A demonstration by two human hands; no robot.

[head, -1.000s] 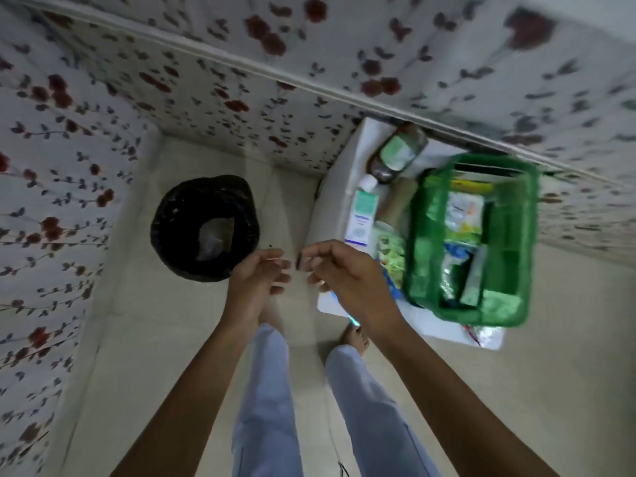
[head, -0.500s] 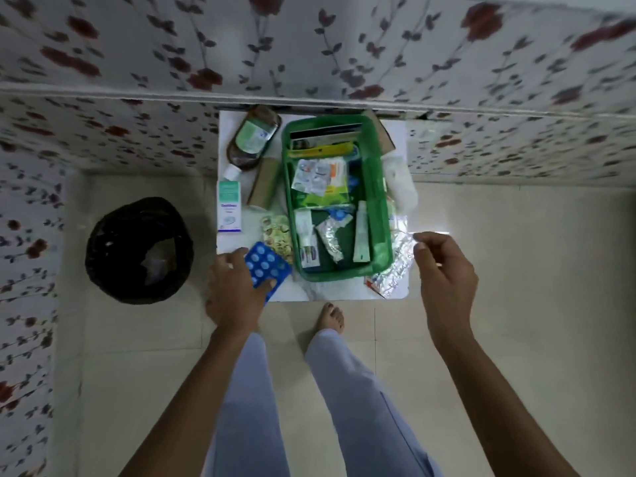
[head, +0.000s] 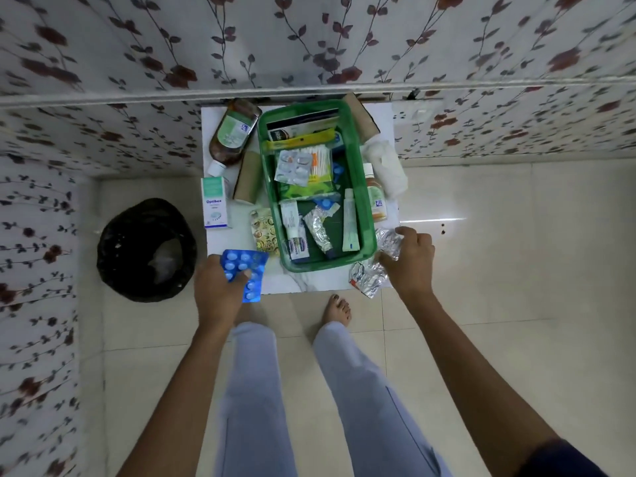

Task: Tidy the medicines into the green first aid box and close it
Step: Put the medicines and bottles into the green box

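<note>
Legs and bare feet fill the near part of what we see, and just beyond them our two hands work at the near edge of the small white table [head: 241, 241]. Our left hand [head: 220, 290] is closed on a blue blister pack [head: 245, 270], thumb across its face, the pack's long axis running away from us and slightly left of the green first aid box [head: 368, 215]. Our right hand [head: 409, 263] is curled over crumpled silver foil strips [head: 370, 278] at the table's near right corner, fingers pinching part of the foil; we cannot tell how much of it is actually lifted. The box sits between the two hands, open, its long axis pointing away toward the wall, already holding tubes, blister strips and sachets. From the left hand the box opening lies up and to the right, close by; from the right hand it lies up and to the left, nearly touching. We judge either hand can drop its load in with a short inward move. Farther out, a white carton [head: 215, 203], a brown bottle [head: 232, 132] and cardboard rolls lie left of the box, an orange bottle [head: 375, 196] and a white gauze roll [head: 387, 166] to its right. No lid is visible. A black bin [head: 146, 249] stands on the floor to the left.
</note>
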